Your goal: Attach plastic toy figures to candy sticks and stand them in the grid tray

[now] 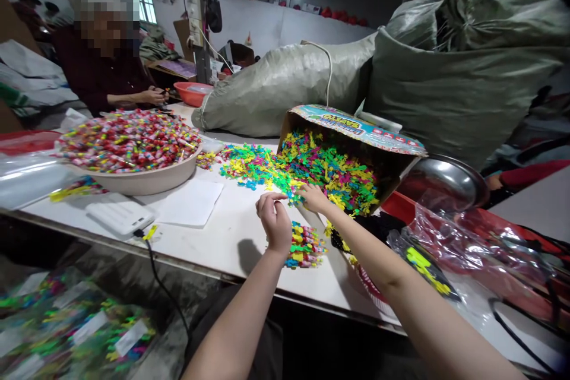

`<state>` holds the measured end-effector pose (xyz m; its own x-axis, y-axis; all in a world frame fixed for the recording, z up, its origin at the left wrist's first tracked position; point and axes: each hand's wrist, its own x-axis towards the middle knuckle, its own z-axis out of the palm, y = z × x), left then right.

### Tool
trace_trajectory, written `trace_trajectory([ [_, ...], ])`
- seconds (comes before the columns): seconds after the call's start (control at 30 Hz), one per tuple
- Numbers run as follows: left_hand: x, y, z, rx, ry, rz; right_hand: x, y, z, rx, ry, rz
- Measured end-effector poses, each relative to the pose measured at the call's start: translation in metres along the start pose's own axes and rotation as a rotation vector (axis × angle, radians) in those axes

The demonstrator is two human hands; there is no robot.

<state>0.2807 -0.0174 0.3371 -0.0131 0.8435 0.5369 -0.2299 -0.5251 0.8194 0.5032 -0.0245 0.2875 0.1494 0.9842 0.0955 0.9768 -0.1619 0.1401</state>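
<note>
My left hand (275,221) hovers over the white table (209,237), fingers curled in a pinch; what it holds, if anything, is too small to make out. Just right of it lies a small bundle of colourful pieces (305,246). My right hand (315,197) reaches into the heap of small bright plastic pieces (307,169) spilling from a tipped cardboard box (356,130); its fingers rest on the pieces, partly buried.
A wide beige basin (142,181) heaped with wrapped sweets stands at left, with a white device (118,217) and its black cable in front. Another person sits at the far left. Big green sacks (445,65) stand behind, a steel bowl (440,181) and plastic bags at right.
</note>
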Motion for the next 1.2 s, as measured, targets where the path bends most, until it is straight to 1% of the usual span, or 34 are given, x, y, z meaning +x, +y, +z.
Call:
trace_trajectory([
  [0.1, 0.001, 0.0, -0.001, -0.007, -0.004, -0.003, -0.003, 0.0, 0.0, 0.052, 0.015, -0.02],
  [0.2, 0.002, 0.0, -0.002, -0.008, -0.003, -0.018, -0.004, 0.007, -0.004, 0.119, 0.05, 0.01],
  [0.27, 0.001, -0.001, -0.001, -0.019, -0.003, -0.058, -0.002, 0.01, -0.011, 0.173, 0.091, 0.042],
  [0.33, 0.0, -0.003, 0.002, -0.048, -0.018, -0.168, 0.001, 0.008, -0.023, 0.235, 0.144, 0.062],
  [0.4, -0.001, -0.006, 0.006, -0.118, -0.071, -0.351, 0.004, -0.005, -0.04, 0.295, 0.189, 0.06],
  [0.47, -0.002, -0.01, 0.01, -0.228, -0.147, -0.561, 0.006, -0.027, -0.061, 0.375, 0.198, -0.024],
  [0.5, -0.002, -0.011, 0.011, -0.285, -0.163, -0.648, 0.007, -0.04, -0.071, 0.427, 0.183, -0.104],
  [0.53, -0.001, -0.013, 0.012, -0.336, -0.143, -0.717, 0.009, -0.052, -0.081, 0.518, 0.134, -0.256],
  [0.57, 0.001, -0.015, 0.012, -0.374, -0.088, -0.769, 0.013, -0.063, -0.09, 0.604, 0.058, -0.399],
  [0.6, 0.003, -0.016, 0.011, -0.397, -0.001, -0.805, 0.018, -0.072, -0.096, 0.688, -0.041, -0.503],
  [0.63, 0.006, -0.017, 0.01, -0.409, 0.099, -0.825, 0.027, -0.079, -0.1, 0.765, -0.126, -0.56],
  [0.67, 0.009, -0.017, 0.009, -0.417, 0.187, -0.833, 0.038, -0.083, -0.101, 0.821, -0.158, -0.548],
  [0.7, 0.012, -0.017, 0.007, -0.424, 0.252, -0.832, 0.051, -0.086, -0.099, 0.833, -0.143, -0.481],
  [0.73, 0.014, -0.016, 0.006, -0.434, 0.286, -0.819, 0.067, -0.088, -0.094, 0.805, -0.083, -0.38],
  [0.8, 0.016, -0.013, 0.004, -0.459, 0.312, -0.77, 0.101, -0.093, -0.078, 0.639, 0.063, -0.176],
  [0.83, 0.016, -0.011, 0.003, -0.465, 0.315, -0.741, 0.117, -0.098, -0.069, 0.57, 0.095, -0.128],
  [0.87, 0.015, -0.009, 0.002, -0.462, 0.317, -0.704, 0.132, -0.103, -0.06, 0.518, 0.112, -0.108],
  [0.93, 0.013, -0.006, -0.001, -0.447, 0.323, -0.609, 0.157, -0.117, -0.042, 0.455, 0.134, -0.116],
  [1.03, 0.01, -0.001, -0.005, -0.418, 0.325, -0.46, 0.182, -0.139, -0.022, 0.368, 0.184, -0.14],
  [1.1, 0.01, 0.002, -0.008, -0.377, 0.33, -0.422, 0.192, -0.149, -0.014, 0.329, 0.206, -0.156],
  [1.2, 0.011, 0.006, -0.009, -0.324, 0.314, -0.425, 0.203, -0.157, -0.005, 0.31, 0.218, -0.175],
])
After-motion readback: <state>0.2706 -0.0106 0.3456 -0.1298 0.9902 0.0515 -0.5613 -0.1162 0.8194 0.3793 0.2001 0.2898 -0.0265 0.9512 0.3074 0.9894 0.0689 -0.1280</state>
